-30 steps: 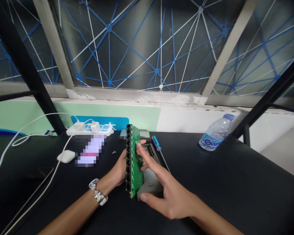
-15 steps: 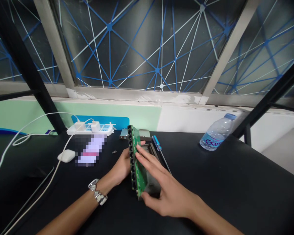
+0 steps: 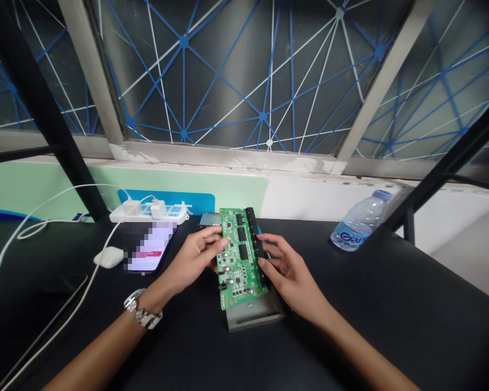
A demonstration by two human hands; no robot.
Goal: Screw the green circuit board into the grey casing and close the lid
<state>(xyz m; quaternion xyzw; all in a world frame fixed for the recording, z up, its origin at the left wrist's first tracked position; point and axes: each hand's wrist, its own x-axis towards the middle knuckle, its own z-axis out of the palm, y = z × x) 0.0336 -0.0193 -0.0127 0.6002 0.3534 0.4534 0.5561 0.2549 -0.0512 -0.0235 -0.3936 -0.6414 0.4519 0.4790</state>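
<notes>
Two hands hold one green circuit board (image 3: 239,259) between them, near the middle of the black table (image 3: 391,315). The left hand (image 3: 193,258) pinches the board's left edge, thumb on the top face and fingers curled beneath. The right hand (image 3: 287,271) grasps the opposite edge, its fingertips (image 3: 264,239) pressed against the black row of ports that runs down that side. The board faces up, with chips and solder points showing, and it tilts slightly, the near end lower. A metal watch (image 3: 142,314) sits on the left wrist.

Directly under the board lies a grey metal case (image 3: 255,317), with its near lip sticking out past the board's lower edge; whether the board touches it cannot be told. A second grey metal piece (image 3: 209,219) lies just behind the left hand, toward the far edge of the table.

Left of the hands, a phone (image 3: 146,251) lies flat with its screen lit, and a small white earbud case (image 3: 108,256) rests just beside it. At the far edge stands a white power strip (image 3: 146,212) with plugs in it, and white cables (image 3: 44,228) trail from it across the left side of the table. Well apart on the right, near the far right edge, a clear water bottle (image 3: 361,221) with a blue cap lies on its side.
</notes>
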